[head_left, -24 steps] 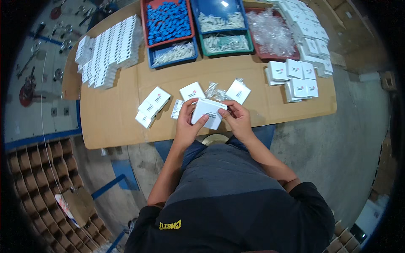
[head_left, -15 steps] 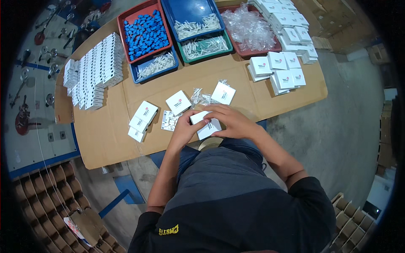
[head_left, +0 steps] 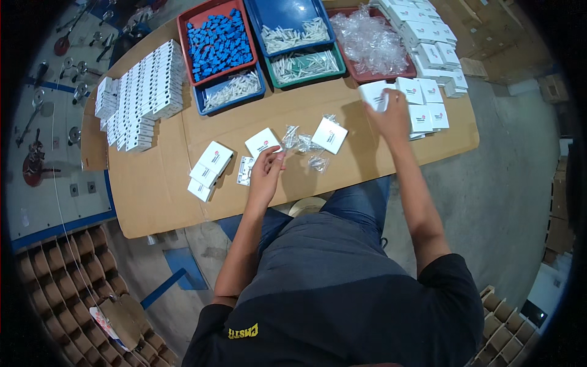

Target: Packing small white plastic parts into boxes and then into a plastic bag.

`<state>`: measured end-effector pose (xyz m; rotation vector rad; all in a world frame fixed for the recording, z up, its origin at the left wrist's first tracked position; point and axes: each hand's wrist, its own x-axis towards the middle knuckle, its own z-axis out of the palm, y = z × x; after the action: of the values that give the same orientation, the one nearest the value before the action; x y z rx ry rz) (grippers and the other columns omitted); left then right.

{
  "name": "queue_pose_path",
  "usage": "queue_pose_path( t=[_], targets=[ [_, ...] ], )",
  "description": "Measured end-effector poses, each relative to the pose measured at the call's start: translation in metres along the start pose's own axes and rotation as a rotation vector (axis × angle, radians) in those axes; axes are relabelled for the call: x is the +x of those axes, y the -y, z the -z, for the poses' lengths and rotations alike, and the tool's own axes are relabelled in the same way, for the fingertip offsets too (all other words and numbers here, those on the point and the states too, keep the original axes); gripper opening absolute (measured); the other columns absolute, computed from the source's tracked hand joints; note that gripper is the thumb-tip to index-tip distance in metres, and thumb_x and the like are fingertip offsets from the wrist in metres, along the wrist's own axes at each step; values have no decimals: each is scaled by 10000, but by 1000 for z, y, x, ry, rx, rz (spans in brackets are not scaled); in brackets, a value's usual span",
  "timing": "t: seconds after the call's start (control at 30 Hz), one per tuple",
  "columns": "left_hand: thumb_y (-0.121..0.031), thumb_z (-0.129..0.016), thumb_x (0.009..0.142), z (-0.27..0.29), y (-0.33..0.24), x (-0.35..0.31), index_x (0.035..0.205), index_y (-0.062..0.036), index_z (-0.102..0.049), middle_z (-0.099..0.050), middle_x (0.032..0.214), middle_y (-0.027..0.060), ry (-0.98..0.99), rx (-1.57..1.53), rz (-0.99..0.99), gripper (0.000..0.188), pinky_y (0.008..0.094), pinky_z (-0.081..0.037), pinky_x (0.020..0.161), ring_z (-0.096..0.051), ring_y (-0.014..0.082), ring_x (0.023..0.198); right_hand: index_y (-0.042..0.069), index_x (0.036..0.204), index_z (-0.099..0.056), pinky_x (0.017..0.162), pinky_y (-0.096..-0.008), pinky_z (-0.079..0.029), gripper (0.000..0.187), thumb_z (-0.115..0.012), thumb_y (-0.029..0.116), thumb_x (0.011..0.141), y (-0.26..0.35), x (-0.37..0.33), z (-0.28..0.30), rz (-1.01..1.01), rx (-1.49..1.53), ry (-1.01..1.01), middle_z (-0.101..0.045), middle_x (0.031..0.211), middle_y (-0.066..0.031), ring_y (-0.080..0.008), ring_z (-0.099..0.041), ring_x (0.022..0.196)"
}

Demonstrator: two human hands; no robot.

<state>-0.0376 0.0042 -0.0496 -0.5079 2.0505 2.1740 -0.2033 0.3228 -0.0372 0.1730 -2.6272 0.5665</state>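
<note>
At the right of the table my right hand (head_left: 391, 114) is closed on a flat white box (head_left: 370, 93), at the left end of a group of stacked white boxes (head_left: 420, 115). My left hand (head_left: 266, 172) hovers close to the near edge of another white box (head_left: 262, 139), fingers bent but apart, with nothing visible in them. Beneath that wrist, a white card with small parts (head_left: 245, 170) is partly hidden. Small clear bags of white pieces (head_left: 299, 140) lie in the middle, with one more bag (head_left: 318, 163) nearer me. Beside them a white box (head_left: 329, 134) rests at a tilt.
A short overlapping pile of white boxes (head_left: 211, 164) lies left of my left hand. Along the back stand a red tray of blue pieces (head_left: 252, 43), trays of white pieces (head_left: 336, 49) and a red tray of clear bags (head_left: 354, 76). Rows of white boxes (head_left: 147, 92) fill the far left.
My right hand has carried the white box from in front of me to the stacks at the right. My left hand has let go of it. A small bag now shows where the box was.
</note>
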Motion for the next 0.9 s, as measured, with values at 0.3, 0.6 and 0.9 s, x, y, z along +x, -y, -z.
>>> queue_pose_path(
  t=[0.3,0.6,0.9],
  targets=[
    [-127,-651,925,52,36,-37,1142,-8,-633,-630,1005,82,-506,497,-103,249,275,-499,685,-578,127,763,82,1099,-649,930,-500,-405,595,-777,530,730,-27,15,-11,-45,-395,17,-602,1146,-138,-328,-527,1128],
    [-330,-720,871,64,55,-41,1322,32,-495,-550,1173,197,-592,924,-65,620,431,-419,974,-518,365,1146,97,1203,-645,987,-467,-452,492,-808,295,783,43,-47,-20,236,394,386,-548,1318,-186,-384,-529,1210],
    [-499,-813,718,52,48,-44,1403,2,-435,-496,1303,223,-491,1198,-173,929,504,-355,1022,-471,397,1185,166,1289,-623,1014,-442,-461,580,-822,256,752,60,-83,-41,218,240,485,-452,1432,-193,-394,-511,1241]
  ],
)
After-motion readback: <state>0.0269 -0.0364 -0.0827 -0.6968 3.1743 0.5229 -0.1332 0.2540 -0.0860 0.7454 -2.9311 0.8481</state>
